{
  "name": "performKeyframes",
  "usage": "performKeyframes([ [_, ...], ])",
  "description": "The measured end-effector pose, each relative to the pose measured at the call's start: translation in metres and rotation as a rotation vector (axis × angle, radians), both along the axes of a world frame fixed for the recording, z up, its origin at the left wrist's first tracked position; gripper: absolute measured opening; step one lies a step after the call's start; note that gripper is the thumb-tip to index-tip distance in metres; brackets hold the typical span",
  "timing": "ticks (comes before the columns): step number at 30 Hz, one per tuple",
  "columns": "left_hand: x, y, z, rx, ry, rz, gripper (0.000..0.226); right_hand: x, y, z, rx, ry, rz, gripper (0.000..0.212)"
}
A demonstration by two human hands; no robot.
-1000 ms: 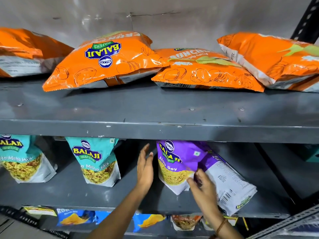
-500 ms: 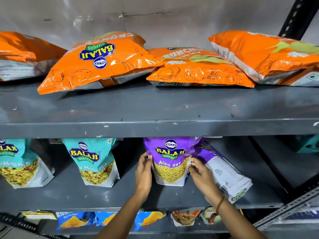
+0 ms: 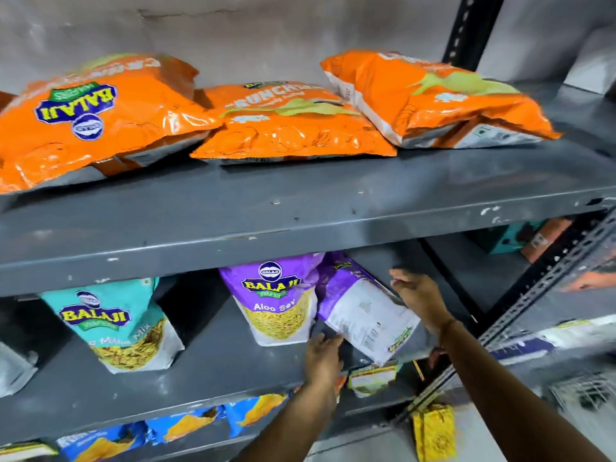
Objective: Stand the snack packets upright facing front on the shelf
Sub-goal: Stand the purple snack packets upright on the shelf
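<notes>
A purple Aloo Sev packet [image 3: 280,308] stands upright, front facing out, on the middle shelf [image 3: 216,378]. To its right a second purple packet [image 3: 360,311] leans tilted with its white back showing. My left hand [image 3: 321,360] is at that packet's lower left corner, fingers extended. Against its upper right edge rests my right hand [image 3: 420,298], fingers spread; neither hand is closed around it. A teal Mitha Mix packet [image 3: 123,325] stands upright further left. Three orange packets [image 3: 100,118] [image 3: 290,128] [image 3: 426,98] lie flat on the top shelf [image 3: 300,235].
A slotted metal post [image 3: 546,288] slants just right of my right arm. Blue packets [image 3: 186,425] line the shelf below, and a yellow packet [image 3: 433,431] sits low at the right. Part of another packet [image 3: 13,368] shows at the left edge.
Both hands let go of the upright purple packet and shifted right to the leaning one. The view has swung to the right.
</notes>
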State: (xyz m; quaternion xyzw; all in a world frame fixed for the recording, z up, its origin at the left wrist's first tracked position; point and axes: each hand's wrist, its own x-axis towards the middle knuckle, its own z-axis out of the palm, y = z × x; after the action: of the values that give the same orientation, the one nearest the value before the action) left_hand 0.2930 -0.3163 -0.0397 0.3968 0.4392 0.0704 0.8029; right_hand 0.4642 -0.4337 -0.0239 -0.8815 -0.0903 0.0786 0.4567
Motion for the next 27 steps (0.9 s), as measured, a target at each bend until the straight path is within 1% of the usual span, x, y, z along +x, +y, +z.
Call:
performKeyframes([
  [2, 0.016, -0.004, -0.004, 0.011, 0.048, 0.018, 0.031, 0.02, -0.004, -0.008, -0.074, 0.085, 0.077, 0.022],
  [5, 0.033, -0.005, -0.019, 0.071, 0.061, 0.059, 0.026, 0.035, -0.002, -0.019, -0.029, 0.275, 0.205, 0.016],
  [7, 0.04, -0.005, -0.029, 0.16, 0.162, 0.105, 0.019, 0.039, 0.0, -0.025, 0.016, 0.361, 0.242, 0.018],
  [9, 0.048, -0.006, -0.039, 0.272, 0.306, 0.185, 0.024, 0.043, 0.0, -0.029, 0.075, 0.358, 0.208, 0.018],
  [11, 0.054, -0.01, -0.039, 0.383, 0.433, 0.201, 0.031, 0.048, -0.004, -0.033, 0.123, 0.323, 0.197, 0.027],
  [13, 0.059, -0.013, -0.041, 0.414, 0.454, 0.253, 0.026, 0.049, -0.01, -0.037, 0.132, 0.252, 0.212, 0.027],
  [14, 0.063, -0.016, -0.042, 0.399, 0.417, 0.304, 0.021, 0.05, -0.015, -0.037, 0.139, 0.211, 0.21, 0.024],
  [15, 0.067, -0.018, -0.041, 0.367, 0.336, 0.369, 0.017, 0.051, -0.019, -0.036, 0.142, 0.158, 0.199, 0.021],
  [17, 0.079, -0.021, -0.037, 0.324, 0.143, 0.458, 0.021, 0.056, -0.027, -0.032, 0.133, 0.022, 0.165, 0.021],
  [19, 0.09, -0.024, -0.028, 0.379, 0.0, 0.469, 0.011, 0.06, -0.035, -0.024, 0.166, -0.104, 0.126, 0.024],
  [21, 0.1, -0.023, -0.016, 0.465, -0.145, 0.464, 0.01, 0.062, -0.042, -0.015, 0.229, -0.204, 0.098, 0.031],
  [22, 0.105, -0.022, -0.009, 0.517, -0.194, 0.456, 0.006, 0.063, -0.046, -0.012, 0.255, -0.256, 0.094, 0.033],
  [24, 0.113, -0.018, 0.0, 0.607, -0.253, 0.43, 0.008, 0.064, -0.051, -0.008, 0.306, -0.33, 0.081, 0.027],
  [25, 0.115, -0.016, 0.002, 0.646, -0.27, 0.411, 0.01, 0.065, -0.052, -0.009, 0.333, -0.346, 0.072, 0.022],
  [27, 0.118, -0.014, 0.0, 0.73, -0.265, 0.355, 0.008, 0.067, -0.054, -0.018, 0.356, -0.348, 0.06, 0.014],
])
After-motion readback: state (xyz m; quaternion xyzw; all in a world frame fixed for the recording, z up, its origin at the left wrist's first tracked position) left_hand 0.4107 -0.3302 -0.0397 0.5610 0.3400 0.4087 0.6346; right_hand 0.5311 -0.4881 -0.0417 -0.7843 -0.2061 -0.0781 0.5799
